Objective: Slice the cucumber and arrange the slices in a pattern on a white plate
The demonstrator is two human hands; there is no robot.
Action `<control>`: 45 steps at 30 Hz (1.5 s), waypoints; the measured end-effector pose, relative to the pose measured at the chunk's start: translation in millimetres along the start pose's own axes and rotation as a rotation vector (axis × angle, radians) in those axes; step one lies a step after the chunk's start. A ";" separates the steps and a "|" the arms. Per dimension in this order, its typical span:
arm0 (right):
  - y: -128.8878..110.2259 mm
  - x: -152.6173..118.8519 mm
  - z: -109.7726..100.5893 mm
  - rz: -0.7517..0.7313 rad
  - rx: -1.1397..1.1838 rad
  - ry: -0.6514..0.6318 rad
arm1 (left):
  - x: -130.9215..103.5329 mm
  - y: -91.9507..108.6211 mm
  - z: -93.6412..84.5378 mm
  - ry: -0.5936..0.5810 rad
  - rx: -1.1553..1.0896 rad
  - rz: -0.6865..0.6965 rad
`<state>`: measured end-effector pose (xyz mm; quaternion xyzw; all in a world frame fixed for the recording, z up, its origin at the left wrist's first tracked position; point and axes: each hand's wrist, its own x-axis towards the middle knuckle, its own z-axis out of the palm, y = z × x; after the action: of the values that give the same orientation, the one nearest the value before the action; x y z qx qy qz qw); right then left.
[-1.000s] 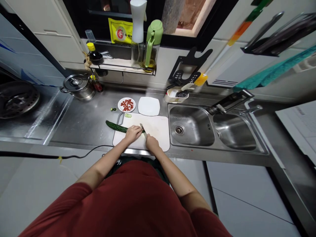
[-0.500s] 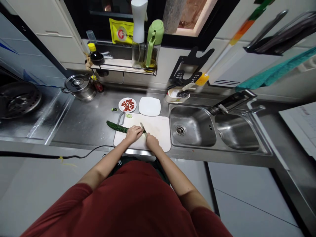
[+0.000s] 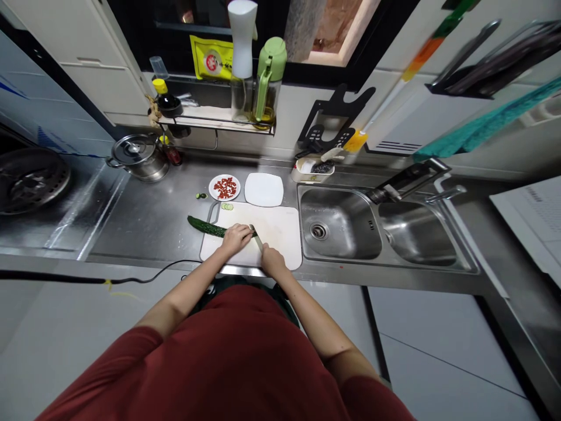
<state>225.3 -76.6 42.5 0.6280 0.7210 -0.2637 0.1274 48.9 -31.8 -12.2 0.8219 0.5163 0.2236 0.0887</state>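
A long dark-green cucumber [image 3: 207, 227] lies across the left part of the white cutting board [image 3: 283, 234], its far left end past the board's edge. My left hand [image 3: 236, 238] is closed over the cucumber near its right end. In my right hand [image 3: 272, 260] is the handle of a knife [image 3: 258, 238], its blade at the cucumber's right end, close to my left fingertips. A few pale cucumber slices [image 3: 227, 206] rest at the board's upper left corner. Two small dark cucumber ends [image 3: 201, 196] lie on the steel counter beyond the board.
Behind the board stand a plate of chopped red pieces [image 3: 225, 187] and a white plate [image 3: 263, 190]. The double sink [image 3: 342, 234] adjoins on the right. A lidded pot [image 3: 139, 158] is at the back left, below a shelf with bottles [image 3: 267, 88]. A black cable [image 3: 144, 279] runs along the front left.
The knife and my right hand have moved slightly toward me, and the blade's angle has shifted a little. My left hand stays on the cucumber. The whole view has shifted slightly.
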 end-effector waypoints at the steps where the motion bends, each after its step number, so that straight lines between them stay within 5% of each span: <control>1: -0.4 0.4 -0.8 -0.003 0.002 0.000 | 0.1 0.1 -0.2 -0.001 -0.001 0.001; 17: -16.4 27.6 -16.0 -0.009 0.031 0.023 | -0.3 -0.5 1.4 -0.009 -0.007 -0.009; 45: 0.3 -12.6 3.5 0.012 -0.024 0.013 | 0.2 1.4 -1.9 -0.020 -0.016 -0.040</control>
<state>227.3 -89.1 46.0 0.6323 0.7213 -0.2501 0.1319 49.3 -32.4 -10.0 0.8130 0.5299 0.2175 0.1049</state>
